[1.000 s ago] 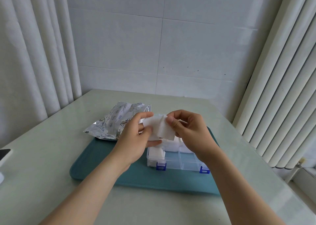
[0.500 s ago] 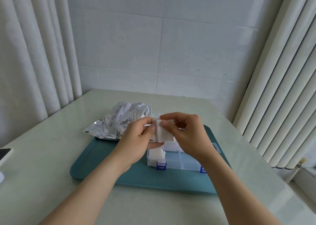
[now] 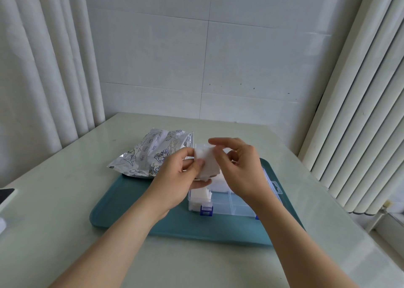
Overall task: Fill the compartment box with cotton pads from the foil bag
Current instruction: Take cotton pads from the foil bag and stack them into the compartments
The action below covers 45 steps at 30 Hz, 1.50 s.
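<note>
Pale tabletop [image 3: 54, 200] holds a tray [image 3: 131, 209] with the box [image 3: 223, 206], foil bag [image 3: 150, 154] left of it. Above the box, left hand [image 3: 175, 178] and right hand [image 3: 240, 169] pinch one stack of cotton pads [image 3: 206, 165] between curled fingers. A slack pinch may drop pads outside the box.

foil bag [image 3: 150, 154] just beside compartment box [image 3: 220, 204] left rear, open table [image 3: 65, 200] left of tray [image 3: 131, 211]
</note>
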### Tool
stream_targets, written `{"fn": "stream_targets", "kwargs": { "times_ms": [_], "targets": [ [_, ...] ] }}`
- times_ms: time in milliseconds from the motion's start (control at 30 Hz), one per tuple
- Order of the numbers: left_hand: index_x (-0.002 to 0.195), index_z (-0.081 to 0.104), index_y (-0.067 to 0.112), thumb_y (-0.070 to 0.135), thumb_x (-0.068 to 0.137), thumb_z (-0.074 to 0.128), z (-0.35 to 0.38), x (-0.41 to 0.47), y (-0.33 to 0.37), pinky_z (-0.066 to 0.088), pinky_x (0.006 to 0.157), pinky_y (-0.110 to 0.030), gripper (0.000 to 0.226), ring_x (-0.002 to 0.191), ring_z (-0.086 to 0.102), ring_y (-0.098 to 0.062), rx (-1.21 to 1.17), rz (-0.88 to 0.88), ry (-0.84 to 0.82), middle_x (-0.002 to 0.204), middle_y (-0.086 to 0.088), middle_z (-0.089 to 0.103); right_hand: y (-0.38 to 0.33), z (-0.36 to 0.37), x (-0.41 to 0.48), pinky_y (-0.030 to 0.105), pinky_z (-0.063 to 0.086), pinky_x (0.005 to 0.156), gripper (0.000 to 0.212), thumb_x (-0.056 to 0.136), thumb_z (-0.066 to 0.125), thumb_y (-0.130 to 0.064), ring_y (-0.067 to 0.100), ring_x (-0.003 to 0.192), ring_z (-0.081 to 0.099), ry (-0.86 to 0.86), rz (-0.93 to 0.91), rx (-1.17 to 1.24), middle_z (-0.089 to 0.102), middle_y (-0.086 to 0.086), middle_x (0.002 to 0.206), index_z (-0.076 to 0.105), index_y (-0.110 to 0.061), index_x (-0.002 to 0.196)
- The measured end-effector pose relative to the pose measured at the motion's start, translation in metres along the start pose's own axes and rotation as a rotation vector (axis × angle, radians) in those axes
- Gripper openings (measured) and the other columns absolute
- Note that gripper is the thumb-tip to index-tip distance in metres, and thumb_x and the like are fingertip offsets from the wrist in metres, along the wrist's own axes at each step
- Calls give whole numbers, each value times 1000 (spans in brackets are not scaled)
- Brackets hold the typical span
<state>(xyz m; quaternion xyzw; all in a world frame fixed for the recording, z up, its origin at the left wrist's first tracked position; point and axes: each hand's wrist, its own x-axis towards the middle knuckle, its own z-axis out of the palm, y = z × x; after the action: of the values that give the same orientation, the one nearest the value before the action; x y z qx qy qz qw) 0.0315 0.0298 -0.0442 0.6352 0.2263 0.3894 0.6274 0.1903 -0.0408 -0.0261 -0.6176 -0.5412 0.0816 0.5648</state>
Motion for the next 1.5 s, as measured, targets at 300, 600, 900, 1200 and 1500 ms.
{"fn": "stream_targets", "kwargs": {
  "times_ms": [300, 600, 900, 1200, 1500],
  "targets": [
    [118, 57, -2, 5, 110, 51, -5, 6, -1, 63, 92, -51, 11, 102, 75, -46, -199, -73, 83, 122, -31, 68, -6, -2, -4, 23, 46, 67, 21, 103, 62, -15, 7, 67, 55, -244, 213, 250, 69, 1, 75, 81, -8, 98],
    [114, 71, 3, 14, 106, 62, -10, 8, -2, 59, 101, -43, 16, 111, 76, -30, -162, -37, 232, 115, -15, 78, -6, -2, -2, 32, 48, 76, 21, 102, 64, -21, 12, 80, 62, -148, 273, 322, 76, 13, 90, 83, -13, 96],
    [113, 74, 9, 13, 107, 60, -12, 7, -1, 64, 84, -30, 15, 104, 78, -25, -26, 38, 320, 102, -8, 81, -6, -8, 2, 30, 40, 55, 18, 98, 63, -8, 20, 56, 46, 15, 277, 409, 58, 7, 63, 79, -8, 88],
    [120, 73, 9, 6, 111, 48, -5, 2, 1, 63, 92, -35, 27, 110, 77, -24, -44, 23, 50, 111, -11, 80, -8, 0, -2, 23, 47, 56, 12, 102, 69, -15, 15, 60, 58, -46, 143, 333, 76, 5, 81, 80, -12, 101],
    [126, 67, -3, 22, 111, 52, -4, 5, 0, 61, 97, -48, 32, 115, 73, -38, -239, -25, 19, 121, -28, 73, -4, 4, -2, 30, 51, 57, 9, 100, 72, -21, 16, 56, 61, 35, 123, 222, 75, -1, 84, 81, -21, 101]
  ]
}}
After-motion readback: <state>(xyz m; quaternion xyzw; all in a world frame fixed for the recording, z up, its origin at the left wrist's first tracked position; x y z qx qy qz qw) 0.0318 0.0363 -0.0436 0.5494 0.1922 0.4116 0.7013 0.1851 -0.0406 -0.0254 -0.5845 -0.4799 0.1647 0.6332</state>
